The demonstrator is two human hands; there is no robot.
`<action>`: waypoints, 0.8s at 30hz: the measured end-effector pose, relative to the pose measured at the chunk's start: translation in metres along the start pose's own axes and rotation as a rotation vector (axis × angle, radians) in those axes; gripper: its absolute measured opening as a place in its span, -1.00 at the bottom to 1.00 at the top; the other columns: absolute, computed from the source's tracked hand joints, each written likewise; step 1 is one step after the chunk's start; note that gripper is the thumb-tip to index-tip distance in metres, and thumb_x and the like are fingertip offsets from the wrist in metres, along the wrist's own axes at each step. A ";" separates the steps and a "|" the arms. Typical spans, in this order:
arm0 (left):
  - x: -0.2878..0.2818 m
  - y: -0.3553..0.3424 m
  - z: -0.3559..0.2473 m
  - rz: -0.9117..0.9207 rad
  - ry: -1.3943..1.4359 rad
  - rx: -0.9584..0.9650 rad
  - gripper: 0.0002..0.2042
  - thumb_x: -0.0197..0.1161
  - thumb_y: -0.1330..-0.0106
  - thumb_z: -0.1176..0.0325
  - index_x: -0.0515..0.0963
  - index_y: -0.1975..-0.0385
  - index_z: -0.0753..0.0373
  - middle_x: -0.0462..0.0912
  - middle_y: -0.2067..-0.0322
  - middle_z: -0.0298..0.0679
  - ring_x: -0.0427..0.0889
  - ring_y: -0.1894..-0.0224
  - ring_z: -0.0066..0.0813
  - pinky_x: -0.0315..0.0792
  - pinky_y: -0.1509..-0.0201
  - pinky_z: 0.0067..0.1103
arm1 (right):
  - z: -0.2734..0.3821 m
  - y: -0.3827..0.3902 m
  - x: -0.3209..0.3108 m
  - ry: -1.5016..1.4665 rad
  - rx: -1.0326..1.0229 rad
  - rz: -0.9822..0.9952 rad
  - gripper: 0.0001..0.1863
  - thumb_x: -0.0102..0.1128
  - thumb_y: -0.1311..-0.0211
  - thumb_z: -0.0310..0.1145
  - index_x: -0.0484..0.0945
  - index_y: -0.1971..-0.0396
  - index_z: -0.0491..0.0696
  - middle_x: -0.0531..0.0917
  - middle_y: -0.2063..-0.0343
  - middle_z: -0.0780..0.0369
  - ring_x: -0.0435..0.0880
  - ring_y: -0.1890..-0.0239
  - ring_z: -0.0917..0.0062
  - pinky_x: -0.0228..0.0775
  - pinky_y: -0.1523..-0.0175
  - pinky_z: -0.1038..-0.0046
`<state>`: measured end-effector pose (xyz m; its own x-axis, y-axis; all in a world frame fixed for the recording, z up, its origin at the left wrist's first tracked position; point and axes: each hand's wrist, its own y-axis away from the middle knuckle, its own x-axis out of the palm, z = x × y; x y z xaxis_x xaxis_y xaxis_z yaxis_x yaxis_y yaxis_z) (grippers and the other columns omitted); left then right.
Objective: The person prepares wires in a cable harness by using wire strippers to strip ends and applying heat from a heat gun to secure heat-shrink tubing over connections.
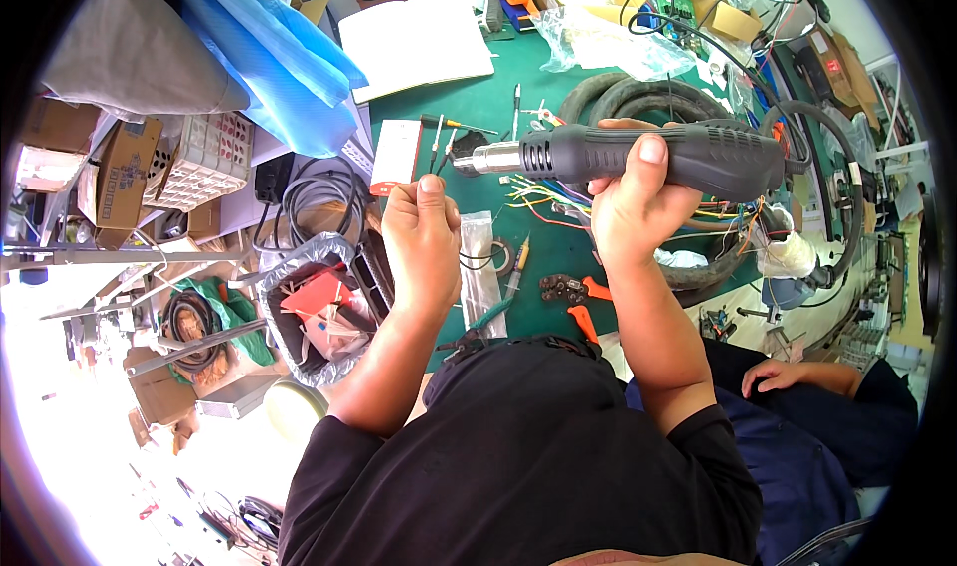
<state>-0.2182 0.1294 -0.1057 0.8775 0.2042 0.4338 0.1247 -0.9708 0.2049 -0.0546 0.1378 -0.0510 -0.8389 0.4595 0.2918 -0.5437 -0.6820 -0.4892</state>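
Note:
My right hand (643, 202) is wrapped round the black body of a heat gun (738, 157), thumb on top. Its metal nozzle (498, 157) points left, above and to the right of my left hand (424, 237). That hand is raised with its fingers curled and thumb pressed down; what it pinches, if anything, I cannot make out. Two thin dark pieces (437, 145) show just above its thumb, and I cannot tell whether they are held. Beyond the nozzle is a small dark object (467, 147). Loose coloured wires (553, 195) spread below the heat gun.
A thick black cable (598, 95) lies coiled on the green mat (543, 257). Orange-handled crimping pliers (583, 302) lie near the front edge. A white-and-red box (396, 157) and papers (419, 49) are behind. A lined bin (334, 337) stands left; another person's hand (773, 375) is at right.

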 end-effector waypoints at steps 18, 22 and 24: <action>0.002 0.001 -0.002 0.017 0.006 0.025 -0.80 -0.01 -0.46 0.26 0.35 0.31 0.28 0.36 0.64 -0.38 0.20 0.73 -0.76 0.09 0.71 -0.77 | -0.001 0.002 0.000 -0.009 0.002 0.003 -0.62 0.19 -0.23 -0.18 0.27 0.20 -0.12 0.64 0.47 0.00 0.49 0.73 0.59 0.30 0.70 0.63; 0.002 0.000 -0.002 0.017 0.013 0.029 -0.80 -0.01 -0.46 0.26 0.33 0.33 0.27 0.36 0.65 -0.38 0.20 0.73 -0.76 0.09 0.71 -0.77 | -0.002 0.001 0.000 -0.030 -0.018 0.015 -0.62 0.20 -0.23 -0.18 0.27 0.20 -0.11 0.64 0.46 0.00 0.48 0.74 0.59 0.30 0.70 0.64; 0.003 0.001 -0.003 0.020 0.012 0.031 -0.80 -0.01 -0.46 0.27 0.33 0.33 0.26 0.36 0.65 -0.39 0.20 0.73 -0.76 0.09 0.71 -0.77 | -0.002 0.001 0.000 -0.043 -0.019 0.013 -0.61 0.20 -0.23 -0.18 0.27 0.19 -0.11 0.64 0.45 -0.01 0.48 0.74 0.60 0.30 0.70 0.64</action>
<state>-0.2172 0.1298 -0.1018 0.8744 0.1863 0.4481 0.1217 -0.9781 0.1691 -0.0552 0.1385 -0.0528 -0.8465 0.4254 0.3200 -0.5323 -0.6766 -0.5087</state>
